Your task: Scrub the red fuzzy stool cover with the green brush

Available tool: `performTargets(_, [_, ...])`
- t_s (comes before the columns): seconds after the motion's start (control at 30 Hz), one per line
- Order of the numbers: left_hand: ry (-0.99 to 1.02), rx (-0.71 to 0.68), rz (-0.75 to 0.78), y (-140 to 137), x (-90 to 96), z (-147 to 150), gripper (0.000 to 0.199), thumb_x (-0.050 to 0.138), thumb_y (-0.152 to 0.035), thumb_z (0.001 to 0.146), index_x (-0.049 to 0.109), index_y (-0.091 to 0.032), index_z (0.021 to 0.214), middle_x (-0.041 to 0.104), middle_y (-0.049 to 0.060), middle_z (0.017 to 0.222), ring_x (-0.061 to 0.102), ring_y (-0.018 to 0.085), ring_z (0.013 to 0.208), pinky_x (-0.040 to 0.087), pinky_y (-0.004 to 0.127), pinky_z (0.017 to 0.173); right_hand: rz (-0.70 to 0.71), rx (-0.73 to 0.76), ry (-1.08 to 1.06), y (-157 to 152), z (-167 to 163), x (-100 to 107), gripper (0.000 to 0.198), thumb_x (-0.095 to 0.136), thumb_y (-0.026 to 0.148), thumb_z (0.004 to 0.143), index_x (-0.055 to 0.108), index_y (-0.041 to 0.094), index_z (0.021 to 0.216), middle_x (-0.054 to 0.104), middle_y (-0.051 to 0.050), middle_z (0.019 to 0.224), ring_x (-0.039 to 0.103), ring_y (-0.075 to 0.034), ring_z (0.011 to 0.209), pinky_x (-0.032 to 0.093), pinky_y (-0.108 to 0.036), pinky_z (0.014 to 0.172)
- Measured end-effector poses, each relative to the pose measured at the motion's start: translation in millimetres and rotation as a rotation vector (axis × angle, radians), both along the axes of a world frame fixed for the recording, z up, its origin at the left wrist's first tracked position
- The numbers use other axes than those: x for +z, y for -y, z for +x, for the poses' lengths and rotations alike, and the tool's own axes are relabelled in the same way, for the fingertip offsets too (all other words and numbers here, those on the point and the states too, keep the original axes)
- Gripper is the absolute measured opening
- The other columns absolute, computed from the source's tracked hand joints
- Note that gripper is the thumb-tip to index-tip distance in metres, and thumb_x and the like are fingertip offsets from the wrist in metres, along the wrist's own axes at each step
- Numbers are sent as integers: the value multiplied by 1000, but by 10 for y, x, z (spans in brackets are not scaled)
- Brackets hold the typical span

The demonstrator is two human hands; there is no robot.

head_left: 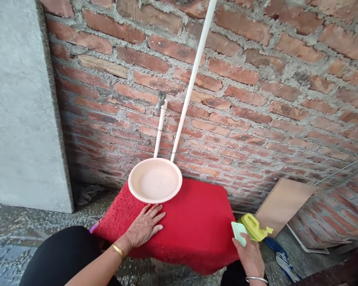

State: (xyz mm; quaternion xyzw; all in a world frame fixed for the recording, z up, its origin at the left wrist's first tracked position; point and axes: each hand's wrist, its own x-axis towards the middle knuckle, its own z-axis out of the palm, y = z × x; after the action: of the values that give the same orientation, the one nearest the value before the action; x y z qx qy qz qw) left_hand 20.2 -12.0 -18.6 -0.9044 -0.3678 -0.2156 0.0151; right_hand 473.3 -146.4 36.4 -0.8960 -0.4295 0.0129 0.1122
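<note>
My left hand (146,226) lies flat with fingers spread on a red fleecy cloth (197,214) draped over a low stand. Its fingertips reach close to the front rim of a pale pink basin (155,198), which sits at the back left of the cloth with only a small dark speck visible inside. At the cloth's right edge, my right hand (250,254) is closed around a flat, mint-green, rounded rectangular object (237,233); whether it is a phone cannot be told. Just behind that hand is a yellow-green plastic jug (252,226).
Behind the cloth rises a brick wall (238,103) with a tap (160,101) and a long white pipe (193,75). A brown board (283,202) leans at right, near blue slippers (282,256). A grey slab (24,103) stands left over wet floor (6,246).
</note>
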Motion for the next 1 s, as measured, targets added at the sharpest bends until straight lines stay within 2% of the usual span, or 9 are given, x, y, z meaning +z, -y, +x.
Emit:
performTargets(0.1, [8, 1, 17, -7, -13, -18, 44, 46, -53, 98, 54, -35, 138, 54, 4, 145, 48, 23, 134, 33, 44, 115, 126, 156, -88, -32, -154, -163, 48, 49, 52, 82, 64, 23, 117, 63, -11, 114, 62, -26, 109, 48, -37, 98])
performTargets(0.17, [4, -1, 30, -14, -29, -30, 43, 46, -52, 99, 54, -36, 138, 55, 3, 145, 49, 22, 134, 35, 43, 115, 151, 201, -160, -75, -197, -209, 45, 51, 50, 80, 65, 25, 114, 63, -9, 116, 62, -24, 110, 47, -35, 98])
performTargets(0.3, [-4, -4, 53, -31, -57, -53, 42, 47, -50, 99, 53, -37, 138, 55, 1, 144, 51, 22, 133, 37, 42, 113, 90, 79, -200, -95, -21, -147, 42, 53, 48, 80, 65, 27, 115, 62, -9, 119, 62, -24, 111, 46, -35, 99])
performTargets(0.47, [-26, -9, 81, -51, -71, -73, 43, 49, -49, 98, 52, -38, 139, 55, 0, 144, 51, 21, 132, 37, 40, 113, 34, -66, -136, -191, 174, 56, 48, 49, 47, 84, 62, 21, 123, 62, -14, 119, 61, -27, 112, 47, -37, 96])
performTargets(0.6, [-48, -17, 125, -59, -69, -89, 43, 49, -48, 98, 51, -38, 140, 55, -1, 144, 51, 20, 132, 39, 38, 111, 68, -36, -181, -429, 166, 160, 49, 48, 50, 85, 64, 22, 122, 64, -13, 115, 61, -27, 110, 46, -37, 97])
performTargets(0.73, [-82, -19, 149, -80, -97, -125, 44, 50, -48, 98, 49, -39, 141, 54, -2, 145, 51, 19, 132, 39, 36, 111, 83, -13, -236, -560, 291, 163, 44, 52, 49, 81, 68, 25, 114, 68, -9, 107, 64, -26, 105, 47, -35, 94])
performTargets(0.83, [-89, -9, 118, -112, -142, -152, 45, 51, -47, 97, 48, -41, 142, 54, -2, 146, 52, 19, 131, 39, 36, 112, 76, -34, -258, -469, 477, 132, 42, 54, 47, 78, 68, 23, 110, 69, -9, 104, 65, -27, 103, 49, -36, 92])
performTargets(0.93, [-128, 45, 13, -88, -119, -93, 42, 54, -45, 95, 54, -41, 137, 56, 1, 143, 56, 25, 127, 44, 42, 109, 112, -64, -206, -290, 555, 102, 46, 52, 45, 76, 66, 21, 112, 67, -12, 110, 62, -30, 109, 47, -42, 96])
performTargets(1.0, [-162, 110, -75, 10, -6, 53, 40, 56, -39, 93, 59, -39, 133, 59, 4, 140, 58, 30, 124, 47, 48, 105, 170, 35, -200, -194, 452, 102, 43, 52, 46, 75, 66, 24, 110, 65, -10, 112, 62, -29, 109, 47, -40, 97])
